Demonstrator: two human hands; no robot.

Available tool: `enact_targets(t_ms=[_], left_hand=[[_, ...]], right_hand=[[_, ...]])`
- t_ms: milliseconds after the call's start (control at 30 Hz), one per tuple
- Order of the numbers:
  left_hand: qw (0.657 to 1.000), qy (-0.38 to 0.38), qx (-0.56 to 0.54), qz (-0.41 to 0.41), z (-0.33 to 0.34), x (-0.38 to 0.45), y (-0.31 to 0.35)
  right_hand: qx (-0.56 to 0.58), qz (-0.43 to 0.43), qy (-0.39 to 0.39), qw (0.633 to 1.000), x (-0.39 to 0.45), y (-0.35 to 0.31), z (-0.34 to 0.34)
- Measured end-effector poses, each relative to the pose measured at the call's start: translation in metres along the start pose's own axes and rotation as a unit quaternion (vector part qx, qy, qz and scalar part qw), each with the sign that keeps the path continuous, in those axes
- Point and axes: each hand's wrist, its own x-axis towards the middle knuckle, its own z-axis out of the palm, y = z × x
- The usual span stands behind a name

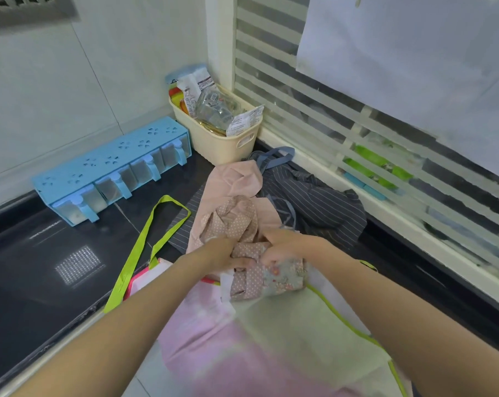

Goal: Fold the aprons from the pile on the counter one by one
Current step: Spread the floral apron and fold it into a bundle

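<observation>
A pile of aprons lies on the black counter [56,270]. A pink polka-dot apron [236,216] with a floral patch sits crumpled on top, over a plain pink apron [236,179]. My left hand [222,253] and my right hand [282,245] both grip the bunched polka-dot fabric from either side, close together. A grey striped apron [314,202] with a blue strap lies behind to the right. A pale apron with a lime-green trim [294,319] and a green neck loop [145,239] spreads under my forearms, hanging over the counter's front edge.
A light blue spice rack [113,167] stands along the tiled wall at the left. A cream basket [222,138] with packets and a glass jar fills the corner. A slatted window frame [357,133] runs along the right side.
</observation>
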Motion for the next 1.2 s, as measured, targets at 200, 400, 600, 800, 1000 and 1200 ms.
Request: enact_targets(t_ms=[200, 400, 600, 800, 1000, 1200], left_hand=[[0.999, 0.010, 0.028, 0.035, 0.006, 0.008, -0.009], [0.997, 0.022, 0.018, 0.076, 0.005, 0.005, -0.008], [0.993, 0.075, -0.051, 0.076, -0.014, 0.012, -0.007], [0.996, 0.010, 0.031, 0.082, -0.029, 0.047, 0.041], [0.967, 0.048, 0.226, 0.106, -0.045, 0.068, 0.072], [0.977, 0.039, 0.078, 0.196, -0.051, 0.079, 0.093]], right_hand=[[0.261, -0.001, 0.149, 0.954, 0.028, -0.021, -0.021], [0.003, 0.075, 0.180, 0.981, 0.054, -0.074, -0.008], [0.120, 0.148, 0.323, 0.927, 0.046, -0.061, -0.035], [-0.153, 0.130, 0.422, 0.884, -0.003, -0.029, -0.076], [0.090, 0.113, 0.451, 0.881, -0.035, 0.018, -0.100], [0.435, 0.092, 0.296, 0.846, -0.052, 0.038, -0.116]])
